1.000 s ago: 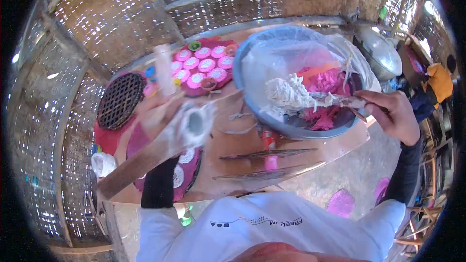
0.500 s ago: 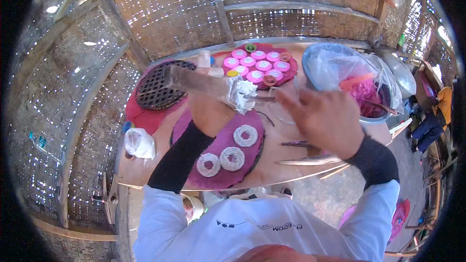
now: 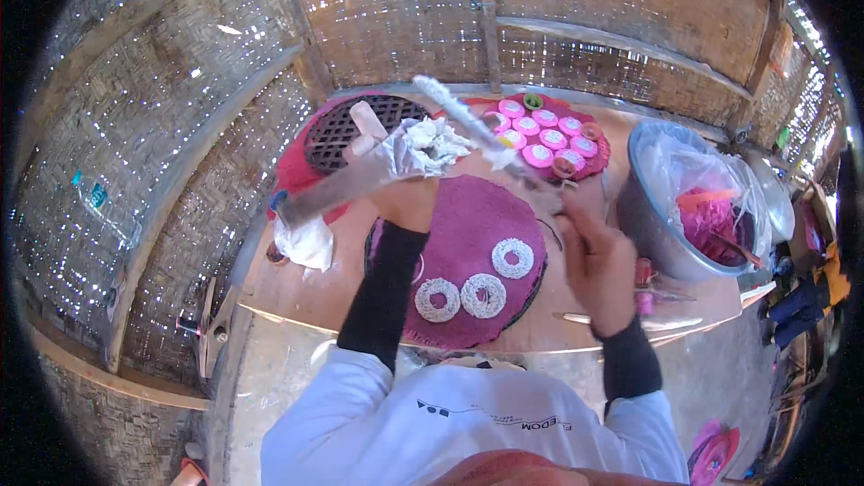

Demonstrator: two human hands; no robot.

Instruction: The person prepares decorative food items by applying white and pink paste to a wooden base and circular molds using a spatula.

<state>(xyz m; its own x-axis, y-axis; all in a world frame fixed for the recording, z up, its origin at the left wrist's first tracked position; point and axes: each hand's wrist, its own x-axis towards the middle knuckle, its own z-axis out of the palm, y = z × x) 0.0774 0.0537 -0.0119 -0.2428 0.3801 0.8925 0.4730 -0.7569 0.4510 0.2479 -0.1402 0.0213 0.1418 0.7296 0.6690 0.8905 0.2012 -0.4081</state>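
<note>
My left hand [image 3: 403,205] is closed around a wooden tool [image 3: 326,192] topped with a lump of white dough [image 3: 423,144]. My right hand [image 3: 589,247] grips a dough-coated stick [image 3: 454,112], blurred and angled up beside that lump. Beneath them lies a round magenta mat [image 3: 472,216] bearing white woven-looking rings [image 3: 511,247], partly hidden by my left arm. Behind it, a red mat [image 3: 589,115] holds several pink discs [image 3: 553,139] and small cups [image 3: 531,101].
A blue tub [image 3: 643,225] lined with plastic holds pink dough [image 3: 702,216] at right, before a metal pot [image 3: 778,216]. A dark lattice tray [image 3: 324,130] and white bag [image 3: 306,247] are at left. Wooden sticks [image 3: 612,319] lie near the table edge [image 3: 702,315], below woven walls.
My right hand has come leftward from the tub, carrying the coated stick to the left-hand tool; the stick now points upward. The view has shifted, showing more of the magenta mat.
</note>
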